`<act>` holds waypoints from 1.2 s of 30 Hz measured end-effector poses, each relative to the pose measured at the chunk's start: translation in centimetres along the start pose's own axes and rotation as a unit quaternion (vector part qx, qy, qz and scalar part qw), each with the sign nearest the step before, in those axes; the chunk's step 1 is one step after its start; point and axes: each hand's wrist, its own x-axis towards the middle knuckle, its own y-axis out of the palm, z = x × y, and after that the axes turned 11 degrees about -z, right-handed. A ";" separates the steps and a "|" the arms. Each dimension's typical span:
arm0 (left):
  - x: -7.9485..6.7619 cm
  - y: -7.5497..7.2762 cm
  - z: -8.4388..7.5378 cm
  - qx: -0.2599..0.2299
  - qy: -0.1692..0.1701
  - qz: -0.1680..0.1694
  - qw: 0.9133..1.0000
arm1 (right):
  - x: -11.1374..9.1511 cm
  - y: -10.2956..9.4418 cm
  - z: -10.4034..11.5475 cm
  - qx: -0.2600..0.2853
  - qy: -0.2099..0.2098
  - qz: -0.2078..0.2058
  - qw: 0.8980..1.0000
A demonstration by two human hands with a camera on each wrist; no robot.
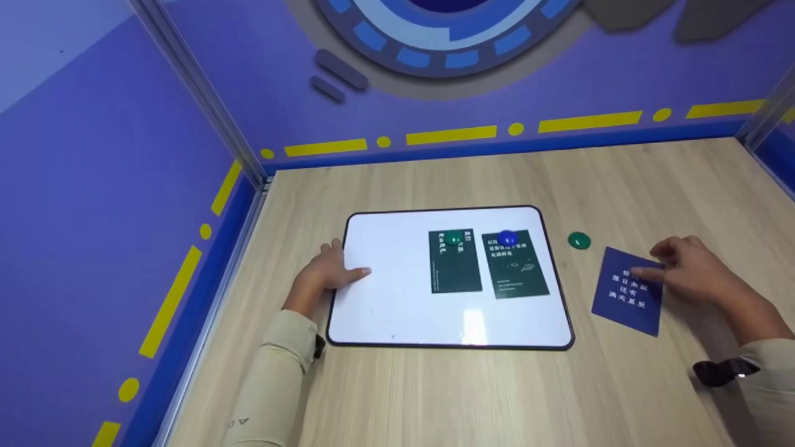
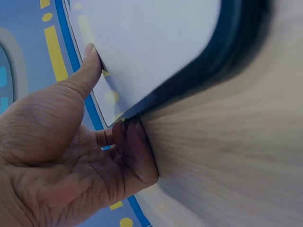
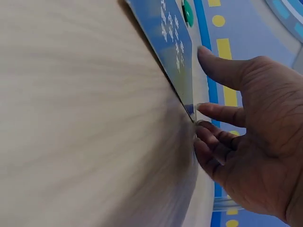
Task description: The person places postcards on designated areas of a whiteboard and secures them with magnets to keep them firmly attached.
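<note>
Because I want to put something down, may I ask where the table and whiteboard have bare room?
Bare: the whiteboard between left hand and left green card; the table before the whiteboard, and behind it up to the wall. Crowded: just right of it, with loose green magnet, blue card and right hand.

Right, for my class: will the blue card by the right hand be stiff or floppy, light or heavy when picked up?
The blue card is probably stiff: its edge looks straight in the right wrist view. It is likely light, as that edge looks thin. Being low against the table, it might slide if the fingers of the right hand push its edge.
</note>
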 end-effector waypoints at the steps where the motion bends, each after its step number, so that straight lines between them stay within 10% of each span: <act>1: 0.0 -0.1 0.0 0.001 -0.001 0.001 1.000 | 0.1 -0.1 0.1 -0.003 0.003 0.013 1.000; 36: 0.3 -0.2 0.2 0.007 0.012 -0.005 1.000 | 1.3 -0.6 0.9 -0.012 0.001 0.077 0.997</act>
